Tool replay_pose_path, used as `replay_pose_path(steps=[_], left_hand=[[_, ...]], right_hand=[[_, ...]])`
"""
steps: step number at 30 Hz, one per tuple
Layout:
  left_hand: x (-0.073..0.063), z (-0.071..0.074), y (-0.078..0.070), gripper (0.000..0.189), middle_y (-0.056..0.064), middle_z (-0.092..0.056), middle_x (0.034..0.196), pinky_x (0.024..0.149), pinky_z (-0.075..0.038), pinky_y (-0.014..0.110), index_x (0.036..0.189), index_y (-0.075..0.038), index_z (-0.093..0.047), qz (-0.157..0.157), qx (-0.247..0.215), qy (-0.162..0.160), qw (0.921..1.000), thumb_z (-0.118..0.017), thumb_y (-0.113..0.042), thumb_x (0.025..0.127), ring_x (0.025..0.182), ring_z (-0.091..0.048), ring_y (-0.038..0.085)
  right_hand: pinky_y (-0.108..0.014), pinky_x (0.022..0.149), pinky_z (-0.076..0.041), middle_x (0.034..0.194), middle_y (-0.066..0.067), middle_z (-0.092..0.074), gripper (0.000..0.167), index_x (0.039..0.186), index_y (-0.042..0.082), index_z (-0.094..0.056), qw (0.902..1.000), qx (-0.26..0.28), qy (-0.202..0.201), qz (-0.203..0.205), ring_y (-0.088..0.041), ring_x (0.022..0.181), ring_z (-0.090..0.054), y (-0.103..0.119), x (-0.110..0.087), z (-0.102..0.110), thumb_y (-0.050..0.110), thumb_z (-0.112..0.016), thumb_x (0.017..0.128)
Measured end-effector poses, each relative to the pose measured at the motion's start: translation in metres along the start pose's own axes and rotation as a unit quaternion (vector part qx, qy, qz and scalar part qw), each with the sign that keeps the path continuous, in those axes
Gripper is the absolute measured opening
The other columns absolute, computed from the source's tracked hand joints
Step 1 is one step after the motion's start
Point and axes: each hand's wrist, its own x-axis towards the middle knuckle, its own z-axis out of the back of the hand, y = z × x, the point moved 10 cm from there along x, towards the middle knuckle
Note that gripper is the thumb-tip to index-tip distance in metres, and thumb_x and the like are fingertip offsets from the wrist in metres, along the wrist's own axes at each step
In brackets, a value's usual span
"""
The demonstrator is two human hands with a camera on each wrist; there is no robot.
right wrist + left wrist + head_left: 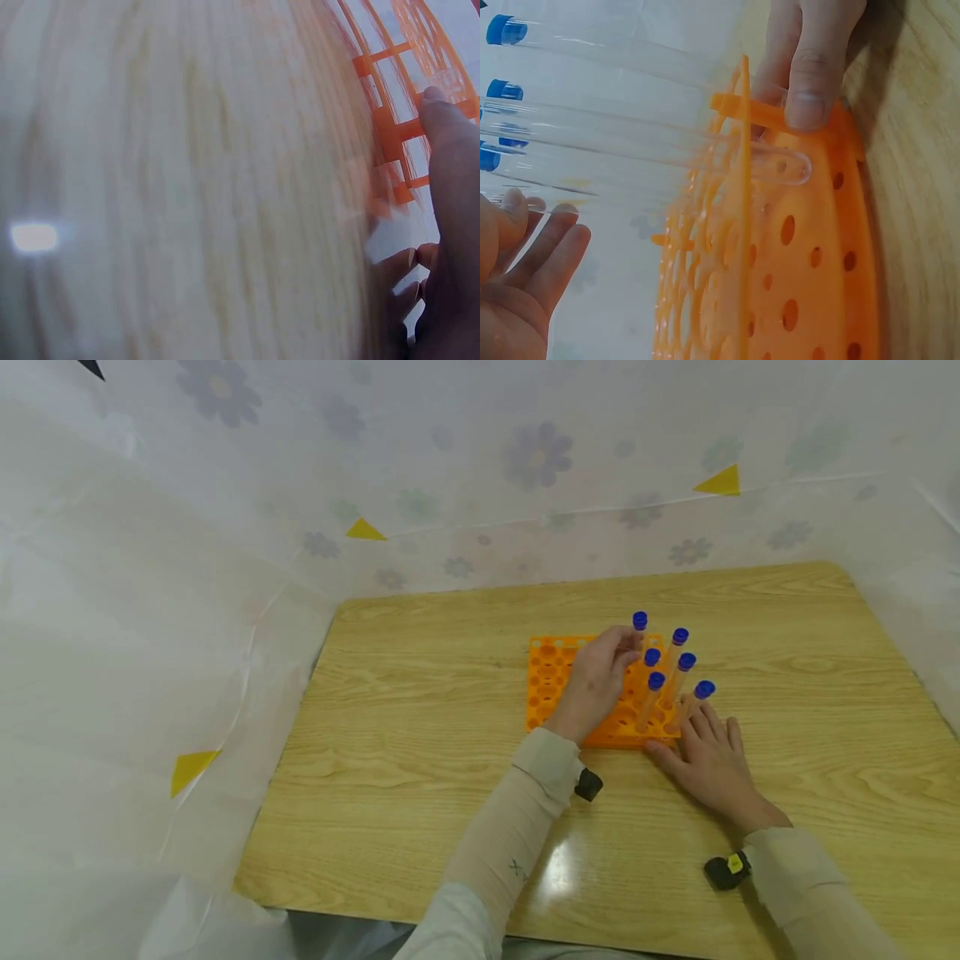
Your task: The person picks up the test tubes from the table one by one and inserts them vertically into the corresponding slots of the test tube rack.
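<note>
My left hand (592, 681) reaches over an orange test tube rack (543, 706) and pinches a clear test tube with a blue cap (640, 620) at the rack's back. Its fingers (551, 247) are bent beside the tubes in the left wrist view. Several more blue-capped tubes (650, 706) stand in the right part of the rack, some leaning. My right hand (708, 764) lies at the rack's front right corner with fingers spread and fairly straight. Its thumb (808, 101) presses the rack's edge; the thumb (442, 120) also shows against the frame in the right wrist view.
The rack's left part shows bare holes. Beneath it is a wood-grain table (405, 718), with pale flower-patterned sheeting (480, 468) hanging behind and at the sides. Yellow triangles (720, 482) mark the sheeting. Black wrist devices (588, 785) sit at both sleeves.
</note>
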Motion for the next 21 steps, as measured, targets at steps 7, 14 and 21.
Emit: replay_pose_path(steps=[7, 14, 21], left_hand=[[-0.002, -0.01, 0.003, 0.025, -0.001, -0.066, 0.116, 0.086, -0.047, 0.005, 0.122, -0.012, -0.058, 0.017, 0.004, 0.016, 0.9997, -0.044, -0.021, 0.104, 0.105, -0.065, 0.003], [-0.002, 0.003, 0.003, 0.025, -0.001, -0.066, 0.115, 0.089, -0.048, 0.008, 0.123, -0.012, -0.058, 0.022, -0.003, -0.018, 0.9996, -0.043, -0.021, 0.105, 0.106, -0.064, 0.005], [-0.003, 0.005, -0.001, 0.026, 0.003, -0.067, 0.116, 0.09, -0.049, 0.01, 0.126, -0.009, -0.058, -0.005, 0.047, -0.02, 0.9987, -0.045, -0.018, 0.105, 0.107, -0.065, 0.01]], right_hand=[[-0.069, 0.113, 0.016, 0.166, -0.021, 0.0, 0.084, 0.16, 0.01, -0.009, 1.0, 0.007, 0.003, -0.002, -0.043, 0.153, 0.004, 0.0, -0.001, 0.001, 0.056, -0.045, 0.1], [-0.069, 0.115, 0.012, 0.166, -0.021, -0.004, 0.085, 0.16, 0.009, -0.009, 1.0, 0.003, 0.005, -0.001, -0.042, 0.153, 0.002, 0.002, 0.002, 0.005, 0.056, -0.046, 0.1], [-0.069, 0.115, 0.013, 0.165, -0.023, -0.004, 0.089, 0.16, 0.005, -0.007, 0.9999, -0.001, 0.012, -0.01, -0.041, 0.153, 0.002, -0.002, 0.0, 0.005, 0.058, -0.045, 0.099]])
